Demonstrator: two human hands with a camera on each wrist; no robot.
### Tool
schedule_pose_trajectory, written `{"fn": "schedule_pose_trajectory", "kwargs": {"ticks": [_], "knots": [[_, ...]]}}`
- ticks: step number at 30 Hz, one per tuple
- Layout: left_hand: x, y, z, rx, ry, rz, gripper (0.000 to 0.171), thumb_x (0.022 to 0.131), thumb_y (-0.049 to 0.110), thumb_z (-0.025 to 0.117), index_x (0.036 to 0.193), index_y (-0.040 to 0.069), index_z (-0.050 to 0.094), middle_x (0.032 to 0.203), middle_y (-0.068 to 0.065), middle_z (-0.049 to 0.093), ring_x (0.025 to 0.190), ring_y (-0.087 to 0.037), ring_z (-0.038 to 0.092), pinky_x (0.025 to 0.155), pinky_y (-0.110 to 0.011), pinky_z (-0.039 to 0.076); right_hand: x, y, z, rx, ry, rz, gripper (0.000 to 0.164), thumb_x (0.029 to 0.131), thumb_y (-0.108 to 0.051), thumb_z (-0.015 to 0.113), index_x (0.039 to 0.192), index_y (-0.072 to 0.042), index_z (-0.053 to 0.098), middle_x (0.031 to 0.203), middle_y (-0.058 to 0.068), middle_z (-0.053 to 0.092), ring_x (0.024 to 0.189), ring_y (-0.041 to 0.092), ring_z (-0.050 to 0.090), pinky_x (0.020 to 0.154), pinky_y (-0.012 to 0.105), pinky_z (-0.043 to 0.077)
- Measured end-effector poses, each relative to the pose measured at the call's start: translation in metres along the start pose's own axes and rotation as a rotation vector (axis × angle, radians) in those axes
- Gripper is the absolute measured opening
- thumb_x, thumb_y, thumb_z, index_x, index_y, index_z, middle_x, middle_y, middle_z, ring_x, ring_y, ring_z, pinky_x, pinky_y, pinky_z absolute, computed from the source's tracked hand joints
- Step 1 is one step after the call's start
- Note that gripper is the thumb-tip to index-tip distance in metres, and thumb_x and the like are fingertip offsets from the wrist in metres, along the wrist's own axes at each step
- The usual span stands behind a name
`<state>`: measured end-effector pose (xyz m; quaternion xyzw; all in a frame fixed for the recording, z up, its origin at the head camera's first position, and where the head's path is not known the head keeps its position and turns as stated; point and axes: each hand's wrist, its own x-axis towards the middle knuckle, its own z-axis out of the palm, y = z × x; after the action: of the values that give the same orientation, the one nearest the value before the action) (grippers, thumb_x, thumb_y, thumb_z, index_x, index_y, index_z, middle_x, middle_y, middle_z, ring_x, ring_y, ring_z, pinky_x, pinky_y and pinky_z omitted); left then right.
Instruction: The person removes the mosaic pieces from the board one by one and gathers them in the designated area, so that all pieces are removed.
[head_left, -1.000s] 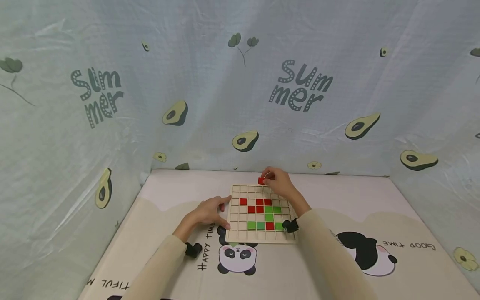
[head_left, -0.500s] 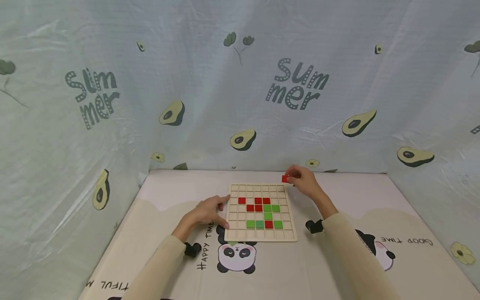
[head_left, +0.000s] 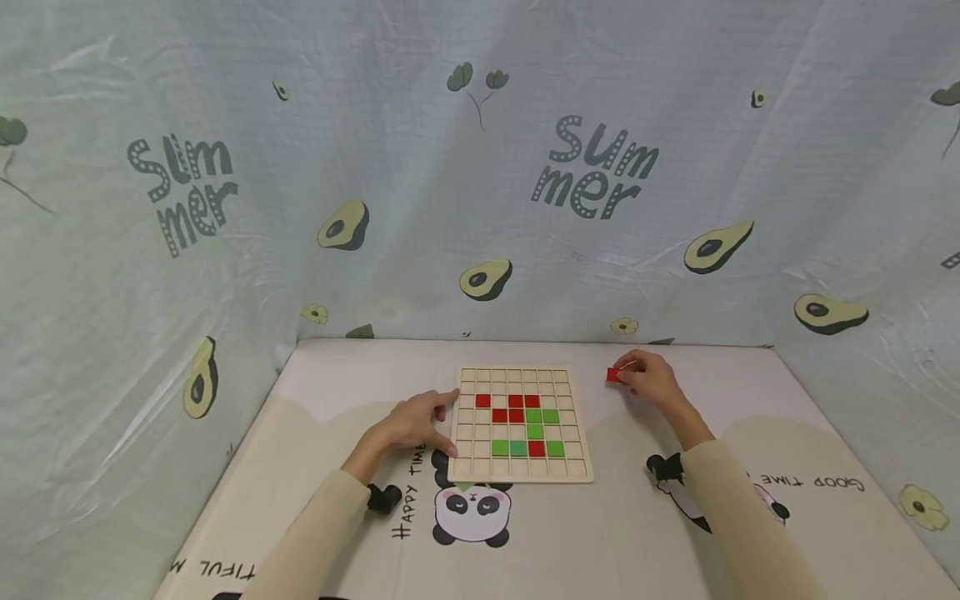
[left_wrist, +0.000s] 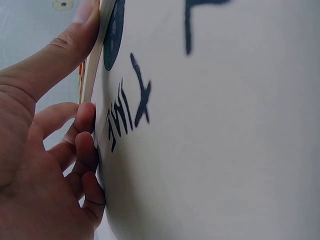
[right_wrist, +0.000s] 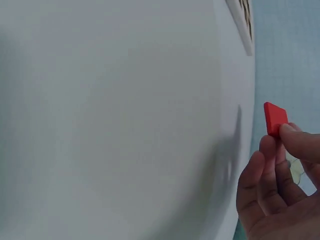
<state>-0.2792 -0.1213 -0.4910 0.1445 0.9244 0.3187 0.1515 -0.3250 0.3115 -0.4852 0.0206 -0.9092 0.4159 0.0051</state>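
Note:
A square, pale wooden grid board (head_left: 465, 431) lies on the table, with several red tiles (head_left: 516, 415) and green tiles (head_left: 535, 432) seated in its cells. At its left side, my left hand (head_left: 411, 421) rests with thumb and index finger spread along the edge. The left wrist view has the thumb (left_wrist: 65, 49) against the board's rim (left_wrist: 91, 77), while the other fingers are loosely bent at the table. My right hand (head_left: 651, 382) pinches a small red square tile (right_wrist: 276, 119) between thumb and fingertips, above the table to the right of the board.
A printed cloth with a panda (head_left: 472, 514) and lettering covers the table. Plastic sheeting (head_left: 592, 250) with avocado prints walls off the back and sides. Dark wrist cameras (head_left: 385, 499) sit on both wrists.
My right hand has carried the red tile from behind the board's back edge out to the right, then slightly nearer. My left hand stays at the board's left edge.

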Motion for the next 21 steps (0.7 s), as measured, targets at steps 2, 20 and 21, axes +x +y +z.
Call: {"fn": "schedule_pose_trajectory", "kwargs": {"ticks": [2,20,21], "knots": [[-0.0005,-0.0003,0.0001,-0.001,0.002,-0.001,0.112,0.062,0.031,0.1,0.158,0.015,0.044,0.1,-0.001,0.05,0.086,-0.016,0.046,0.074,-0.031,0.036,-0.0014,0.0037,-0.0012,-0.02,-0.008,0.02,0.021,0.1,-0.006,0.06,0.116,0.005,0.067,0.108,0.024,0.068,0.085,0.025,0.061,0.069,0.027,0.053],[0.0023,0.0032,-0.0015,0.05,-0.02,-0.016,0.111,0.064,0.03,0.1,0.159,0.016,0.043,0.099,-0.002,0.052,0.085,-0.016,0.049,0.075,-0.031,0.037,0.0016,0.0048,0.0032,-0.057,-0.104,0.129,0.026,0.101,-0.009,0.059,0.118,0.008,0.068,0.109,0.022,0.069,0.087,0.024,0.062,0.073,0.026,0.051],[0.0023,0.0031,-0.0013,0.05,-0.02,-0.018,0.111,0.064,0.03,0.1,0.159,0.016,0.043,0.099,-0.002,0.052,0.086,-0.016,0.049,0.075,-0.031,0.037,0.0019,0.0054,0.0038,-0.062,-0.106,0.127,0.026,0.101,-0.01,0.058,0.119,0.007,0.068,0.109,0.022,0.069,0.087,0.024,0.061,0.073,0.026,0.051]]}}
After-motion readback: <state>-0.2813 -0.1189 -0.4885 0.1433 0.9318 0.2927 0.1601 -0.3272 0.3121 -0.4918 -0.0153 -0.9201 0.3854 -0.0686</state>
